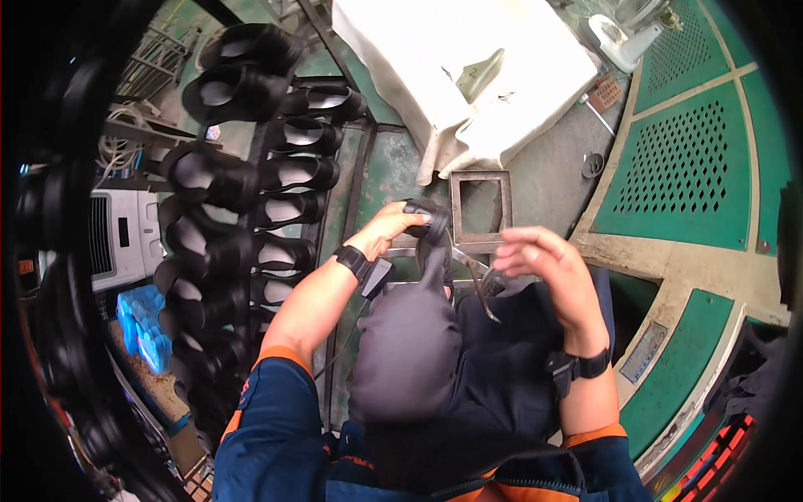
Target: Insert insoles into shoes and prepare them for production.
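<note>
My left hand (pixel 391 227) is closed round one end of a black shoe (pixel 428 224), with the thumb lying on top of it. The shoe is beyond my lap, close to a square metal frame. My right hand (pixel 548 263) is raised to the right of it, fingers stretched out and apart, holding nothing that I can see. Just left of those fingertips is a curved metal tool (pixel 483 293) with thin arms. Its kind is not clear, nor what supports it.
Black shoes (pixel 293 174) hang in rows on a dark rack at my left. Ahead stands a table under a white cloth (pixel 502 100), with the square metal frame (pixel 481 176) before it. Green perforated panels (pixel 669 171) line the right. A blue plastic item (pixel 144 326) sits at lower left.
</note>
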A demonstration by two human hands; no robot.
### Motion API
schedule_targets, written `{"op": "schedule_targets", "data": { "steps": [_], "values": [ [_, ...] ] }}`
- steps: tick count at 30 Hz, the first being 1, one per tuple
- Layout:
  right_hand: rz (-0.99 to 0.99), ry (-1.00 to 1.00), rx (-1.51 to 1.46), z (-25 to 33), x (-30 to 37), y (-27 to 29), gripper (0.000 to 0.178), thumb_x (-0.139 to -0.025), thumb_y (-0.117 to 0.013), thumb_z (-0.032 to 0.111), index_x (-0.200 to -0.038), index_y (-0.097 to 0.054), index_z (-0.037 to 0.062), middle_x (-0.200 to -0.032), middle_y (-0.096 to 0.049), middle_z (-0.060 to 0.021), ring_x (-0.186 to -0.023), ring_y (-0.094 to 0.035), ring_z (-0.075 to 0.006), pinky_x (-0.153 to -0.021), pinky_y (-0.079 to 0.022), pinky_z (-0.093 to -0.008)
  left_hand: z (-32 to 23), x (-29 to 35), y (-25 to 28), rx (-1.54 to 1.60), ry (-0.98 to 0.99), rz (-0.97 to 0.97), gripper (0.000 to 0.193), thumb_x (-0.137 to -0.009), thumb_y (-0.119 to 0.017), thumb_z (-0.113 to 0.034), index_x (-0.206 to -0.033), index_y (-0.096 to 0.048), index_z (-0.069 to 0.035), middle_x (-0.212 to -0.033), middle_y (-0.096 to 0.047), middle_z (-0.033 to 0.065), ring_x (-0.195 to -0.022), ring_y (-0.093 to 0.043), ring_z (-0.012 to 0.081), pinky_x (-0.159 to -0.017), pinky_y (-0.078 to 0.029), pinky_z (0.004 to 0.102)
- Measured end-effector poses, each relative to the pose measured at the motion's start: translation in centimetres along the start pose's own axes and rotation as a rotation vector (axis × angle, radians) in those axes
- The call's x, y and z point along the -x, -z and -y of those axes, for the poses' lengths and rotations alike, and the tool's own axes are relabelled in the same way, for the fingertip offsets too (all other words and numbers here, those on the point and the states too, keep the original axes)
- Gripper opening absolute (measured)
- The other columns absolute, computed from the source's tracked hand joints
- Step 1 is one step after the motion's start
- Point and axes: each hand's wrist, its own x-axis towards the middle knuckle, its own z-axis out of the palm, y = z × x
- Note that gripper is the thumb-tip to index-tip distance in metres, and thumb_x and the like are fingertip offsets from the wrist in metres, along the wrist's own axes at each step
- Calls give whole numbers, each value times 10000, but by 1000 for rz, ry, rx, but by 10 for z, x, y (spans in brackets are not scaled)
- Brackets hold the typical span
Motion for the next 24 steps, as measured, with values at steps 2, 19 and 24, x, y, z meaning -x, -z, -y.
{"op": "schedule_targets", "data": {
  "steps": [2,19,24],
  "values": [
    [7,-8,102,1,-4,-6,298,-946,-596,91,-1233,-623,17,-1072,-678,-68,-981,-649,-149,-870,-504,-286,20,-45,30,-186,19,-78,265,-858,-730,-153,-1095,-686,-43,-976,-710,28,-884,-642,151,-799,-504,327],
    [307,181,1000,14,-19,-37,414,-892,-646,339,-1208,-621,73,-1025,-659,-179,-930,-649,-371,-792,-522,-444,80,13,49,-449,-317,-332,543,-982,-591,-359,-1362,-532,24,-1257,-646,167,-1198,-596,191,-1016,-447,325],
    [334,301,954,-11,-24,-47,440,-887,-639,347,-1220,-634,59,-1017,-685,-192,-949,-663,-355,-828,-522,-424,42,151,13,-273,-467,-405,354,-989,-580,-149,-1293,-583,33,-1183,-689,133,-1126,-638,182,-969,-485,302]
  ]
}}
